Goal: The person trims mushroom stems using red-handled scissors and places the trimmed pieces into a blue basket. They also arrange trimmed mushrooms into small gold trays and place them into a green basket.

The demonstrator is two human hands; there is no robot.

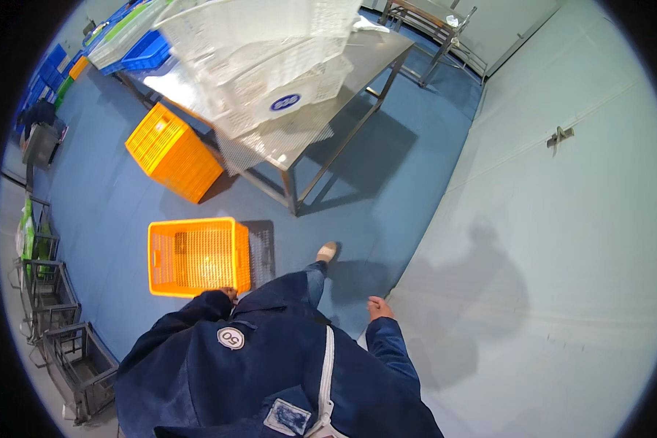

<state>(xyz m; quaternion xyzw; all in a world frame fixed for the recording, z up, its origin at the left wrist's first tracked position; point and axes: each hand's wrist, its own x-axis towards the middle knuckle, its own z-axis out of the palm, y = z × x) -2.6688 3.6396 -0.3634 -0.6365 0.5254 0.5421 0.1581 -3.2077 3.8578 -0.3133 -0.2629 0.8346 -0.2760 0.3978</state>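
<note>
At the near right corner of an orange plastic crate [205, 257], my left hand [229, 294] grips the rim, partly hidden by its dark sleeve. The crate's open top faces me, its slatted inside shows nothing in it, and it hangs above the blue floor. My right hand [380, 307] hangs at my other side beside the pale wall, fingers loosely curled, with nothing visible in it. One shoe [327, 252] shows ahead of me.
A steel table [380, 52] ahead bears stacked white perforated crates [274, 71] and a blue crate [147, 50]. Stacked orange crates [172, 153] stand beside its legs. Metal frames [82, 372] line the left. The wall [553, 219] with a latch [559, 137] runs along my right.
</note>
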